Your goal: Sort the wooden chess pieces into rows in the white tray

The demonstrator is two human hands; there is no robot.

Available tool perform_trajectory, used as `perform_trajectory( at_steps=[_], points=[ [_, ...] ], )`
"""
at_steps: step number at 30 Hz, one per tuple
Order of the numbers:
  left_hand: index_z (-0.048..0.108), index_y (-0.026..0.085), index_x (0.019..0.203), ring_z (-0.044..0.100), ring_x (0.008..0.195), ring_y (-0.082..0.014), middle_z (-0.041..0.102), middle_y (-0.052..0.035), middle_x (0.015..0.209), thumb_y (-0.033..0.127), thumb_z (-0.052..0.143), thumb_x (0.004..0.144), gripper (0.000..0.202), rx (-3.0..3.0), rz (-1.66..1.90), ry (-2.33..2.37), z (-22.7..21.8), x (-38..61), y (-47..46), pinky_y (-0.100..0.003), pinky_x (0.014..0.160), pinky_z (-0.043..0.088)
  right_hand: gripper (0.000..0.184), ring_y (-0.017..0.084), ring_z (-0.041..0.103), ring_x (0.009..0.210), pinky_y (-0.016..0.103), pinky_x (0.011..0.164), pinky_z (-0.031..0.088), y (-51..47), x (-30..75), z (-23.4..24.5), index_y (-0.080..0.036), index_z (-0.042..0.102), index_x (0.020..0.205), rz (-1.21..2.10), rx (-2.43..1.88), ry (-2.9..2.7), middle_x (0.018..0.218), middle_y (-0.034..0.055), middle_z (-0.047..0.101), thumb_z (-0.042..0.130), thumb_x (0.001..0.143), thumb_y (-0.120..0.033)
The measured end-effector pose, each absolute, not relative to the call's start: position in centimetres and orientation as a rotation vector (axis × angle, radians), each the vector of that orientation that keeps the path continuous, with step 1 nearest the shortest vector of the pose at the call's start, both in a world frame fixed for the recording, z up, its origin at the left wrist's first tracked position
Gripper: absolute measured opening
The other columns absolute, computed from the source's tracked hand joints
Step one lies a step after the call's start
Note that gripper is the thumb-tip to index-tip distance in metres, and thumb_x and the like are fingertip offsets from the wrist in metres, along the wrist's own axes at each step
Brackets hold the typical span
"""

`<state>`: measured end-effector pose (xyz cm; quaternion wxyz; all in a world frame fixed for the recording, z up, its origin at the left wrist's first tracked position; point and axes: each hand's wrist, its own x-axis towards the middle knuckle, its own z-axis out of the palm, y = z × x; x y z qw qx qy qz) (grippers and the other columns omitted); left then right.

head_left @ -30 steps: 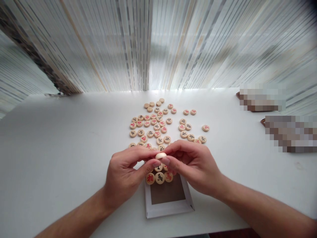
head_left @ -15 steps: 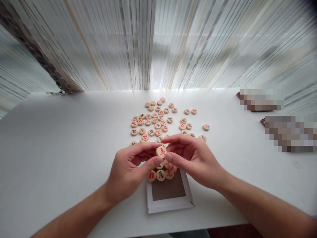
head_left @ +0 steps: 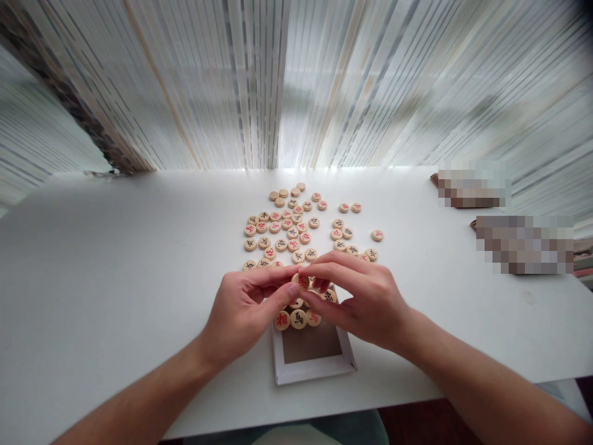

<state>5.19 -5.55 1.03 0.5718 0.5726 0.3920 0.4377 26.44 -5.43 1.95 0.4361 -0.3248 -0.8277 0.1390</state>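
Observation:
A round wooden Chinese chess piece (head_left: 301,282) with a red character is tilted between my fingertips, above a shallow white box (head_left: 315,372). My left hand (head_left: 245,312) pinches it from the left with thumb and index finger. From the right, my right hand (head_left: 365,300) closes its thumb and index finger on the same piece, its other fingers curled. Inside the box lie several pieces face up, the front row being a red-marked piece (head_left: 281,320), a black-marked piece (head_left: 299,319) and another red-marked piece (head_left: 314,317). My hands cover the far part of the box.
Several more chess pieces (head_left: 275,227) lie spread on the white table (head_left: 139,278) beyond my hands, a few with blank faces up (head_left: 279,202). Two blurred-out objects with brown edges (head_left: 523,247) stand at the right. String curtains (head_left: 259,80) hang behind the table.
My right fingers have closed in on the piece, which is now tilted and partly covered. A black-marked piece at the box's right side has come into view. The whole view has shifted slightly.

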Motion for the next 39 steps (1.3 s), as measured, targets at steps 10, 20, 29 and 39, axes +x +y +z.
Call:
perform_trajectory(
  at_steps=[10, 20, 29, 39],
  points=[
    [0.084, 0.017, 0.110, 0.081, 0.094, -0.0210, 0.085, -0.0076, 0.100, 0.032, 0.073, 0.100, 0.021, 1.531, 1.114, 1.032, 0.6, 4.6, -4.5, -0.029, 0.088, 0.067, 0.008, 0.016, 0.062, 0.075, 0.028, 0.069, 0.053, -8.3, 28.7, 2.4, -0.019, 0.069, 0.099, 0.464, -0.994, -2.221, 0.083, 0.0025, 0.068, 0.070, 0.095, -0.013],
    [0.084, 0.020, 0.105, 0.080, 0.093, -0.0215, 0.085, -0.0063, 0.100, 0.031, 0.070, 0.100, 0.019, 1.674, 1.093, 1.087, 0.0, 4.7, -4.4, -0.031, 0.087, 0.065, 0.007, 0.022, 0.059, 0.079, 0.035, 0.070, 0.053, -10.0, 28.8, -0.6, -0.018, 0.072, 0.105, 0.372, -1.047, -2.283, 0.087, 0.0063, 0.071, 0.067, 0.100, -0.016],
    [0.084, 0.020, 0.103, 0.080, 0.089, -0.0206, 0.085, -0.0059, 0.098, 0.028, 0.071, 0.098, 0.016, 1.699, 1.090, 1.096, 0.2, 4.7, -4.4, -0.029, 0.084, 0.065, 0.013, 0.021, 0.061, 0.077, 0.034, 0.068, 0.054, -10.1, 28.7, -0.9, -0.017, 0.075, 0.111, 0.337, -0.983, -2.271, 0.090, 0.0078, 0.075, 0.067, 0.102, -0.013],
    [0.084, 0.019, 0.102, 0.080, 0.088, -0.0209, 0.085, -0.0060, 0.098, 0.027, 0.071, 0.097, 0.016, 1.716, 1.088, 1.103, 0.3, 4.8, -4.3, -0.029, 0.083, 0.066, 0.013, 0.021, 0.063, 0.076, 0.034, 0.068, 0.056, -9.9, 28.5, -0.7, -0.018, 0.075, 0.110, 0.310, -0.978, -2.276, 0.089, 0.0080, 0.075, 0.066, 0.102, -0.013]
  ],
)
